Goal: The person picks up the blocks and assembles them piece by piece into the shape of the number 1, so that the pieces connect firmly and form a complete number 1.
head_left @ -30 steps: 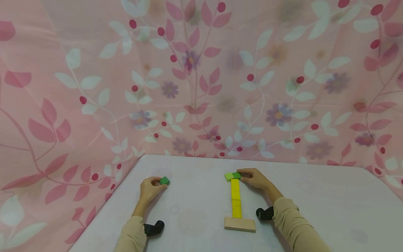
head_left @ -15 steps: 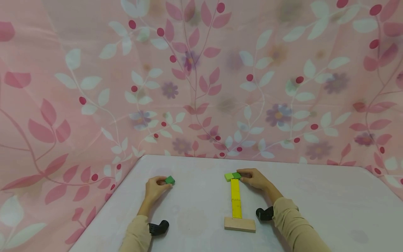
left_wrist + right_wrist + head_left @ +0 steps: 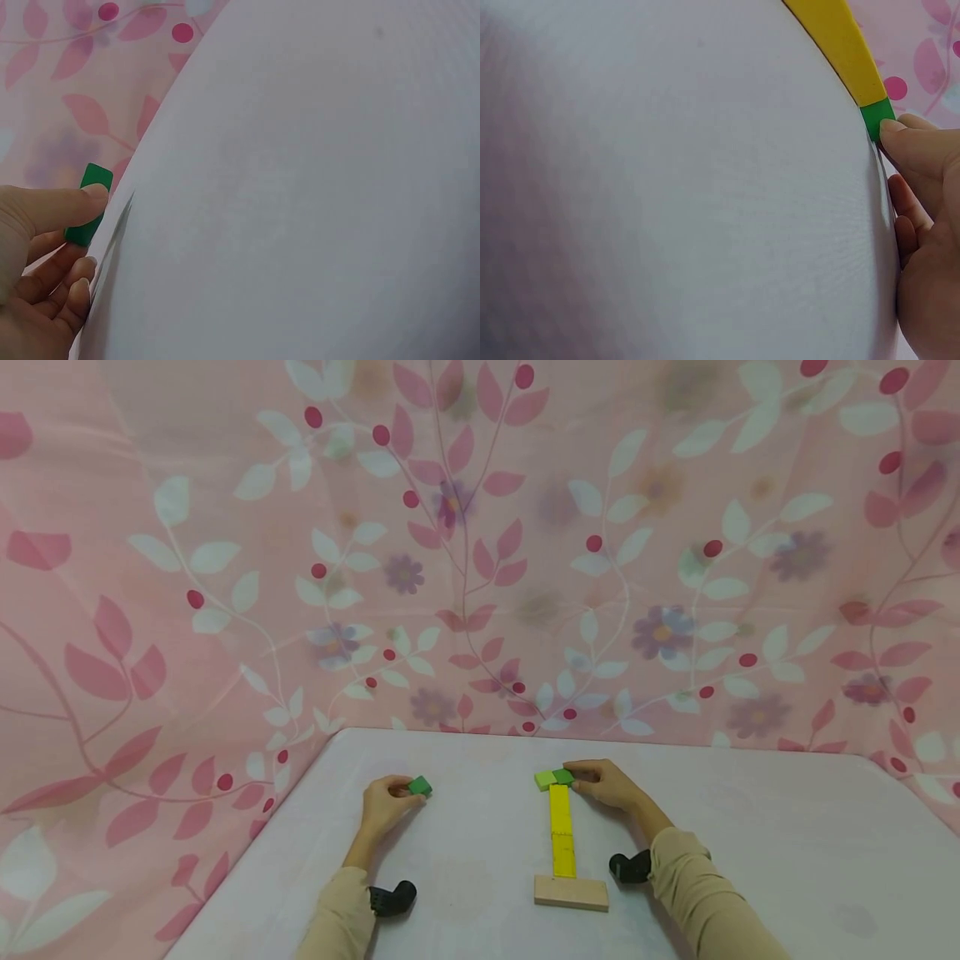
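My left hand [image 3: 385, 807] pinches a small green block [image 3: 420, 786] between thumb and fingers, over the left part of the table. In the left wrist view, the thumb lies across that block [image 3: 93, 177]. On the right, my right hand [image 3: 611, 787] pinches another green block [image 3: 562, 777] at its right end. This block sits beside a light green block [image 3: 544, 781], at the far end of two yellow blocks [image 3: 561, 810] laid in a line. A plain wooden block [image 3: 572, 893] lies crosswise at their near end. The right wrist view shows the green block [image 3: 875, 118] meeting yellow.
A white-covered table [image 3: 480, 852] spreads under both hands. Behind it and to the left hangs a pink floral curtain [image 3: 540, 568]. Black wrist devices [image 3: 393, 899] protrude inward from both sleeves, the right device [image 3: 630, 867] lying close to the yellow blocks.
My left hand has moved right and slightly farther away, carrying its green block toward the row. The right hand and the laid blocks have stayed in place.
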Motion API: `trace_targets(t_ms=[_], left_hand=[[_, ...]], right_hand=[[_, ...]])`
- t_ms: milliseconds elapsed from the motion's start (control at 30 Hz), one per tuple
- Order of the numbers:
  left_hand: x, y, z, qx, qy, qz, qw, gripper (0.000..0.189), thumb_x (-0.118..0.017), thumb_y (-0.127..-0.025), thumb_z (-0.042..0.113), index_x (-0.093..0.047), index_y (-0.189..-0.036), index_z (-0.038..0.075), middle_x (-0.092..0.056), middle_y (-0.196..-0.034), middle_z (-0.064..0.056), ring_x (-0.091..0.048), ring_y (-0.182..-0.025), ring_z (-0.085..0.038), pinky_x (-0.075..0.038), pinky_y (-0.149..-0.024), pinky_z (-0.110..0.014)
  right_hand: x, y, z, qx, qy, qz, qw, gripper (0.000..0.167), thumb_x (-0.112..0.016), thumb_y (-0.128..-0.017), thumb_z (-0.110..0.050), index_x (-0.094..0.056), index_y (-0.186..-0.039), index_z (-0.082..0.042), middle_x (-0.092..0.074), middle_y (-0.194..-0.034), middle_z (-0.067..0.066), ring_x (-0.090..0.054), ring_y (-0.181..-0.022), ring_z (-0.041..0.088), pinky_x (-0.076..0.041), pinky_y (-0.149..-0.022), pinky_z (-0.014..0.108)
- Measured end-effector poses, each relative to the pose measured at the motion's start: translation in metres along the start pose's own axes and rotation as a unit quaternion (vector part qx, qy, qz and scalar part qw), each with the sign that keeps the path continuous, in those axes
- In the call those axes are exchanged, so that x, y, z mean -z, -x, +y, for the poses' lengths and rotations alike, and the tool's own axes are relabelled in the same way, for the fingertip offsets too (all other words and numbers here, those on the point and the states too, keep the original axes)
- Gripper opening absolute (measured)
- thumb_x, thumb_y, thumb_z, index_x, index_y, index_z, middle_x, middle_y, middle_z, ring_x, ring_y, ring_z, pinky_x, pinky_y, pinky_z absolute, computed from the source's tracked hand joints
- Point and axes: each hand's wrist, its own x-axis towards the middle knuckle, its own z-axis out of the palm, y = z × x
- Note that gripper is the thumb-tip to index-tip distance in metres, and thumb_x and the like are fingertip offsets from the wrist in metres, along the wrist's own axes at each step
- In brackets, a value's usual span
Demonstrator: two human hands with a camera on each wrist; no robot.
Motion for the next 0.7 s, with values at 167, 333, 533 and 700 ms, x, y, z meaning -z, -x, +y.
trace_targets(t_ms=[167, 333, 533, 700], left_hand=[[-0.008, -0.001, 0.004, -0.007, 0.006, -0.008, 0.9999, 0.032, -0.081, -0.068, 0.005, -0.069, -0.096, -0.006, -0.067, -0.079, -0.012, -0.060, -0.071, -0.016, -0.047, -0.065, -0.026], [-0.014, 0.000, 0.010, -0.016, 0.008, -0.012, 0.9998, 0.032, -0.081, -0.067, 0.004, -0.069, -0.095, -0.006, -0.066, -0.078, -0.012, -0.059, -0.070, -0.017, -0.047, -0.064, -0.026], [-0.021, -0.002, 0.012, -0.020, 0.006, -0.019, 0.9996, 0.033, -0.081, -0.067, 0.005, -0.069, -0.095, -0.007, -0.066, -0.078, -0.013, -0.059, -0.070, -0.017, -0.047, -0.064, -0.027], [-0.027, -0.001, 0.017, -0.019, 0.013, -0.023, 0.9995, 0.032, -0.081, -0.067, 0.004, -0.069, -0.095, -0.007, -0.066, -0.078, -0.012, -0.059, -0.070, -0.016, -0.048, -0.064, -0.026]], right_hand=[[0.001, 0.001, 0.000, 0.000, 0.003, 0.001, 1.0000, 0.039, -0.057, -0.090, -0.003, -0.054, -0.128, 0.004, -0.053, -0.131, 0.021, -0.043, -0.126, 0.040, -0.030, -0.104, 0.056], [0.002, 0.000, 0.000, 0.005, -0.006, -0.003, 1.0000, 0.038, -0.057, -0.090, -0.003, -0.054, -0.128, 0.005, -0.053, -0.131, 0.022, -0.043, -0.125, 0.040, -0.030, -0.104, 0.056], [0.002, 0.001, -0.001, 0.009, -0.007, -0.004, 0.9999, 0.039, -0.057, -0.090, -0.004, -0.054, -0.127, 0.006, -0.053, -0.130, 0.023, -0.044, -0.125, 0.040, -0.031, -0.103, 0.055], [0.001, 0.002, -0.003, 0.008, 0.000, 0.000, 1.0000, 0.038, -0.059, -0.090, -0.007, -0.055, -0.126, 0.006, -0.054, -0.129, 0.023, -0.044, -0.124, 0.042, -0.031, -0.102, 0.056]])
